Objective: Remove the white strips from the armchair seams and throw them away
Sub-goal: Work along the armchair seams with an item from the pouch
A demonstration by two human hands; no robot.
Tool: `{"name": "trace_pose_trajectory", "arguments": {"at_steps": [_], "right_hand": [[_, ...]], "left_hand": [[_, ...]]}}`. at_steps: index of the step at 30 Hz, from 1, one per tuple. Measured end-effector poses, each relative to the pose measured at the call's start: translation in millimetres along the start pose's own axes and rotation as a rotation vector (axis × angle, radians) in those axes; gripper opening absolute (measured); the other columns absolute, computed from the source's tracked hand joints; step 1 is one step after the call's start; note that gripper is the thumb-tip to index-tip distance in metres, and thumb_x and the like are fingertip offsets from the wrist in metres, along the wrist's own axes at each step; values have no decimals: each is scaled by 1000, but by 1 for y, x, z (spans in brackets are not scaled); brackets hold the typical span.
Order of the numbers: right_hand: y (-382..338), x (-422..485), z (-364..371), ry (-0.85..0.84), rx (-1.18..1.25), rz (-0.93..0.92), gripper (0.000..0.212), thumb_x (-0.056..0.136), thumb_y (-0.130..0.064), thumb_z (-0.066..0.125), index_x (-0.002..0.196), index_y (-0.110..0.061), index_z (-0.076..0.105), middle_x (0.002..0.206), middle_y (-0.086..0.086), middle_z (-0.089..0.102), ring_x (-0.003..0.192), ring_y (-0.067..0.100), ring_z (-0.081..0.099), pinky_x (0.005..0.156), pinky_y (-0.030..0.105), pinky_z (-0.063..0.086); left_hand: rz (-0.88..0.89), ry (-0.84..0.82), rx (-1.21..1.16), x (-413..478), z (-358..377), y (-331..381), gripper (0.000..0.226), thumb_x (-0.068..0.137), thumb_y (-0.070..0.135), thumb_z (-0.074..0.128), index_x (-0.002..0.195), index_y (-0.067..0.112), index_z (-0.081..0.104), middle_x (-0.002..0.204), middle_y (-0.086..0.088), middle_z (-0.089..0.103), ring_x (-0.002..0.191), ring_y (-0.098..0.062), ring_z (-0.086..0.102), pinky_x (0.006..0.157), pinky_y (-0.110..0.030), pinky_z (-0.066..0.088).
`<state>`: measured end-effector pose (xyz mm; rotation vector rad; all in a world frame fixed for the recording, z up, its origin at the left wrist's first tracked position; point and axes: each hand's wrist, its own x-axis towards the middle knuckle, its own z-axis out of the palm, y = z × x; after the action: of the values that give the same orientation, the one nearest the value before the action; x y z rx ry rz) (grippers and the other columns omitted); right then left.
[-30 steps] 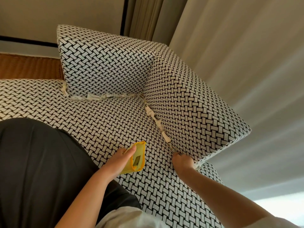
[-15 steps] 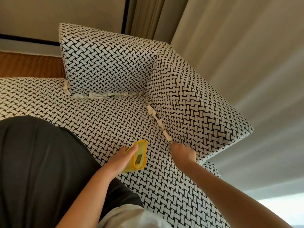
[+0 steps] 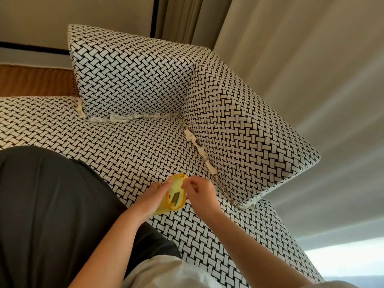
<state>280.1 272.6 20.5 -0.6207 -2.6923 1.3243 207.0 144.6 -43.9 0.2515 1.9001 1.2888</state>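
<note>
The left hand (image 3: 153, 197), just below the middle of the frame, has its grip curled round a yellow bag (image 3: 176, 189) held over the seat of the black-and-white woven armchair (image 3: 135, 80). The right hand (image 3: 199, 194) meets it from the right, its grip pressed together in a pinch on the bag's top rim. Whether a scrap of strip lies between those fingertips is too small to tell.

One white strip, the side-seam strip (image 3: 199, 147), lies in the seam between seat and armrest, running down toward the hands. The back-seam strip (image 3: 124, 117) lies crumpled along the seam under the backrest, left of centre. The person's dark lap (image 3: 52, 204) fills the lower left, and a pale curtain (image 3: 291, 59) hangs at upper right.
</note>
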Motion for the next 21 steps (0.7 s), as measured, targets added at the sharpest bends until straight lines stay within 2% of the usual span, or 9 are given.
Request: {"name": "trace_pose_trajectory", "arguments": {"at_steps": [2,4,7,9,11,13,15,17,21], "right_hand": [[18,-5,-10,111,-50,17,19,94,-12,48,77,-12,57,48,-10,39,34,3,33,37,12,25],[46,-8,-22,173,-201,89,14,95,-15,48,85,-13,57,50,-10,43,34,2,34,36,12,28],[92,-17,-42,165,-486,190,11,96,-18,46,96,-16,57,55,-10,48,41,-2,38,39,11,32],[113,-24,-53,157,-619,212,16,96,-20,46,106,-16,58,60,-11,52,48,2,46,47,14,42],[127,-30,-60,167,-662,244,24,95,-24,48,116,-18,57,73,-9,62,57,5,55,54,17,48],[133,-34,-63,159,-706,269,30,95,-28,49,122,-18,54,82,-7,65,54,-1,50,45,9,36],[139,-35,-64,165,-715,269,33,95,-30,48,126,-18,53,87,-6,68,54,-2,50,42,8,31],[141,-31,-64,184,-724,280,31,96,-31,46,123,-19,55,88,-4,69,60,4,53,44,6,30],[140,-22,-60,178,-767,341,27,97,-31,44,116,-20,59,81,-4,62,64,8,55,48,13,37]], "left_hand": [[-2,-19,21,-1,1,2,110,48,98,20,130,28,43,124,-1,49,111,-18,48,88,-35,37],[-5,-20,39,-1,1,2,103,55,92,18,132,26,40,126,-2,48,110,-18,46,87,-33,35],[6,-11,67,-2,1,1,100,61,88,18,135,25,37,129,-3,46,112,-18,45,90,-33,34],[3,-14,80,-2,1,1,100,61,88,17,136,24,36,130,-4,45,111,-18,44,89,-33,34],[0,-10,82,-2,1,2,100,61,87,17,136,23,35,130,-5,44,109,-18,44,88,-33,34],[-3,-7,81,-3,2,4,101,60,86,17,135,21,35,128,-5,44,107,-18,43,87,-32,33],[-6,-5,75,-3,2,4,102,59,86,18,135,20,35,126,-5,45,108,-19,44,88,-33,34],[-12,-13,65,-3,1,3,104,58,89,19,135,21,37,126,-5,46,111,-21,46,88,-33,35],[-17,-21,53,-3,1,3,102,59,89,20,134,22,38,127,-5,47,112,-21,47,85,-32,35]]}}
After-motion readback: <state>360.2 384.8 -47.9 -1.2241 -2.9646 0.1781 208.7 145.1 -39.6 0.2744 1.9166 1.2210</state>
